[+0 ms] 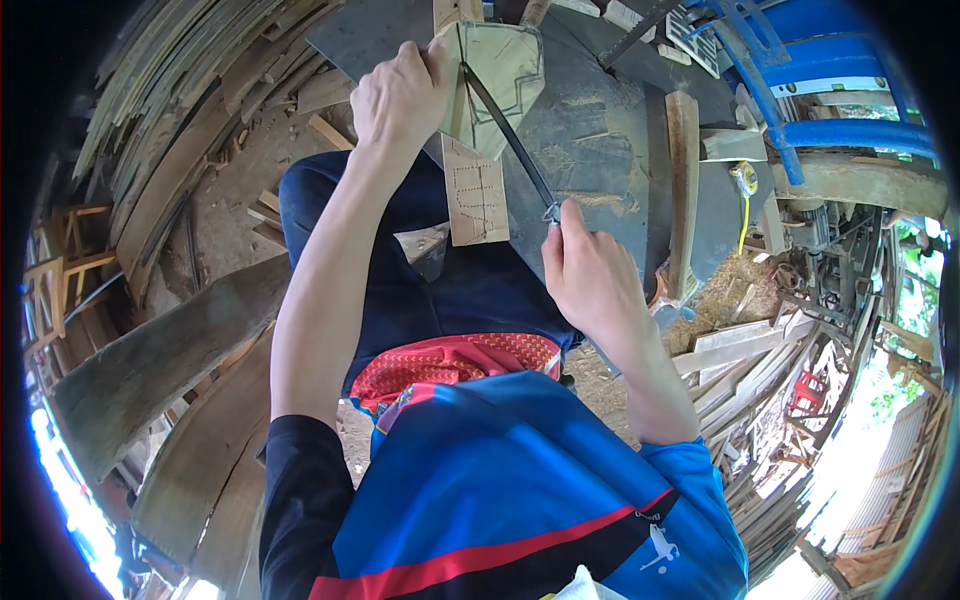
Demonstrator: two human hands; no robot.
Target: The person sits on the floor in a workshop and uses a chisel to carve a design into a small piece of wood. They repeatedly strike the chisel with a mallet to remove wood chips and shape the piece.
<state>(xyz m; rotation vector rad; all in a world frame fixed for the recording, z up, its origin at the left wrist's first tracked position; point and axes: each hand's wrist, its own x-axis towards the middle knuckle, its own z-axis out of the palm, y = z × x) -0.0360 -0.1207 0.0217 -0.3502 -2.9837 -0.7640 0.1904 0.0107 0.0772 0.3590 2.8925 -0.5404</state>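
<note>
My left hand (400,95) is closed on the left edge of a pale wooden board (510,60) with dark pencil-like lines drawn on it. Its fingertips are partly hidden from view. In my right hand (595,265) is the handle end of a long, thin dark file (508,130). The file slants up and to the left, and its far end meets the board close to my left hand. Below the board lies a smaller wooden piece (475,190) with dotted outlines on it, near my knees.
A dark, dusty work surface (610,130) lies under the board. An upright wooden plank (682,190) and a yellow tape measure (745,178) are to the right, with a blue metal frame (850,130) beyond. Stacked planks (180,90) fill the left; scrap wood (760,360) lies lower right.
</note>
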